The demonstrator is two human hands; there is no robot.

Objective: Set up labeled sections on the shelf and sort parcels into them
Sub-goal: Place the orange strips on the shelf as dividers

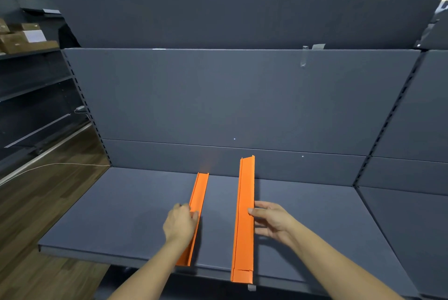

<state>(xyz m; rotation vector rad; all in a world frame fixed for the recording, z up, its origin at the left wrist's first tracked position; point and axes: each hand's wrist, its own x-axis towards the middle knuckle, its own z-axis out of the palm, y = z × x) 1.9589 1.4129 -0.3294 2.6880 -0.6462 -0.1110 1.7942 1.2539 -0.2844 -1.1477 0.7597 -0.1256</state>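
Observation:
Two long orange folded-paper dividers lie front to back on the dark grey shelf (116, 207). The left divider (199, 193) reaches the back panel, and my left hand (180, 223) grips its left wall near the middle. The right divider (244, 214) is longer; its far end stands up against the back panel and its near end overhangs the shelf's front edge. My right hand (271, 221) holds its right side, thumb on top and fingers spread behind. No parcels are on this shelf.
Strips of clear tape (304, 56) hang from the upper shelf's edge. Cardboard parcels (23, 37) sit on a rack at far left. A white cable (48, 166) runs over the wooden floor. Another grey shelf bay (412, 214) adjoins on the right.

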